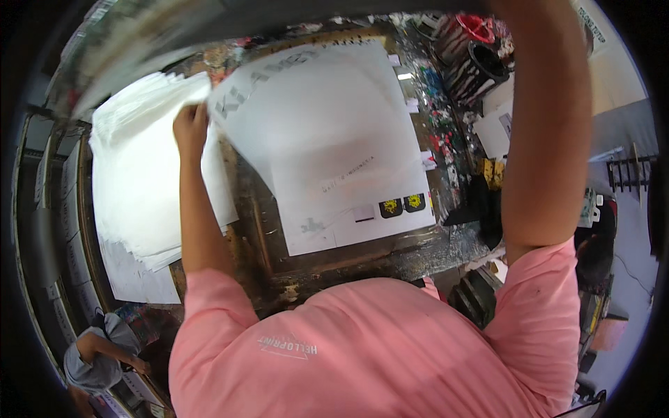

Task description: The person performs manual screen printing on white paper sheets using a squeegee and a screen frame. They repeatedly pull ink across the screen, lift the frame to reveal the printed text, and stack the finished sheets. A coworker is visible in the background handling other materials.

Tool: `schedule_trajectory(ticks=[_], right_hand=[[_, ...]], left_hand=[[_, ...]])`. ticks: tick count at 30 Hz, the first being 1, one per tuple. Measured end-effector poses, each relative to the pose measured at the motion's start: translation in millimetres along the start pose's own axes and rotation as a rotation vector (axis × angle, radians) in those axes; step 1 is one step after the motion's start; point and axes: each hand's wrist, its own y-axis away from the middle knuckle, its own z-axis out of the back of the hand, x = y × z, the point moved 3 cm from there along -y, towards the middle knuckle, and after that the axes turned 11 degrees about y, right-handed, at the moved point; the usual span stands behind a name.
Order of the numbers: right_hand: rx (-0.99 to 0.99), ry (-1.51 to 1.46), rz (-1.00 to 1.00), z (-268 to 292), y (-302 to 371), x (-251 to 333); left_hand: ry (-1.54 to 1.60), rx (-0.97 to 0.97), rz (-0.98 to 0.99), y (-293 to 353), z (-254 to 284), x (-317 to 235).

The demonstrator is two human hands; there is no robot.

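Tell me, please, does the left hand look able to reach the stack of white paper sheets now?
Likely yes: the left hand appears near the right edge of the white paper stack, nothing visible blocking it, though it seems to hold a corner of a thin sheet.

So my table (456, 244) is a dark, grubby thing, and the right side's just crusted in paint, with splashes of red, white, green and blue. On the left I've got a messy pile of white sheets (139, 167), edges fanned out all over the place. Middle spot goes to a big printed sheet (334, 139) with grey lettering and two black squares with yellow designs near its bottom right corner. Little white paper tabs (412, 106) poke out along its right edge, over the table's dark surface.
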Motion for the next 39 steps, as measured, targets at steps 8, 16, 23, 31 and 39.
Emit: schedule_trajectory(ticks=[8, 16, 23, 31, 39], right_hand=[[-0.258, -0.125, -0.099, -12.8, 24.8, 13.2], [-0.099, -0.102, -0.05, -34.9, 31.8, 1.6], [-0.17, -0.12, -0.043, -19.9, 21.1, 1.0], [-0.252, -0.161, 0.019, -44.7, 51.7, -10.9], [-0.01, -0.266, 0.11, -80.9, 132.3, -37.5]], left_hand=[[0.194, -0.66, 0.266, 218.9, 209.4, 134.8], [-0.702, -0.602, 0.223, 251.2, 243.7, 59.7], [-0.519, 0.701, -0.307, 219.6, 44.5, -40.4], [-0.046, 0.694, -0.587, 249.5, -142.6, -183.8], [-0.075, 0.775, -0.62, 263.8, -181.7, -225.5]])
